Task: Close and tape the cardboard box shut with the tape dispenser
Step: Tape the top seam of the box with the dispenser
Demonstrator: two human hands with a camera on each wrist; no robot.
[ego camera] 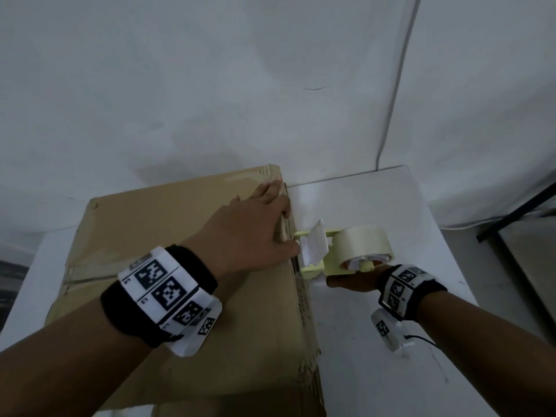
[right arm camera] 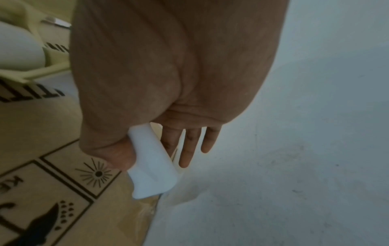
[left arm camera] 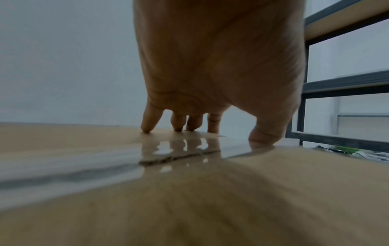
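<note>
A closed cardboard box (ego camera: 180, 236) stands on a white table (ego camera: 391, 356). Shiny clear tape (left arm camera: 179, 149) runs along its top seam to the right edge. My left hand (ego camera: 270, 218) lies flat at that edge, fingertips (left arm camera: 179, 126) pressing on the tape and the thumb at the edge. A pale yellow tape dispenser (ego camera: 358, 248) with a roll of tape is held against the box's right side, a loose flap of tape at its front. My right hand (ego camera: 352, 281) grips it from below, thumb curled round its white handle (right arm camera: 151, 166). The box's printed side (right arm camera: 63, 166) is close by.
A dark metal shelf rack (ego camera: 526, 212) stands to the right of the table. A thin cable (ego camera: 397, 85) runs down the white wall behind. The table edge lies just beyond the box's far side. Bare table surface (right arm camera: 294, 166) shows to the right of the dispenser.
</note>
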